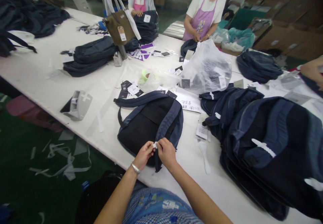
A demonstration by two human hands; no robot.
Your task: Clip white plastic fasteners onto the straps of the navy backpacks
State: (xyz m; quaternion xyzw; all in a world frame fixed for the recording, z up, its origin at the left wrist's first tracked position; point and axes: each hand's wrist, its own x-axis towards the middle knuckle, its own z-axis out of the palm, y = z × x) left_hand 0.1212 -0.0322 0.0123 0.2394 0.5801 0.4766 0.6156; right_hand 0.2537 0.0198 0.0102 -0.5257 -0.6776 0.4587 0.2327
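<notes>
A navy and black backpack [143, 123] lies on the white table in front of me, its shoulder straps facing up. At its near edge, my left hand [144, 154] and my right hand [165, 151] meet over a dark strap [157, 160]. Both hands are closed in a pinch on a small white strip [154, 145] at that strap. Fingers partly cover the strip, so I cannot tell whether it goes all the way round. A loose white strip [204, 157] lies on the table to the right of my right hand.
More navy backpacks [275, 143] are piled at right, with white strips on their straps. Beyond my backpack are black tags [124, 90], a clear plastic bag [207, 66] and a tape dispenser [77, 104]. Two co-workers [202, 12] [141, 2] stand across the table [45, 79].
</notes>
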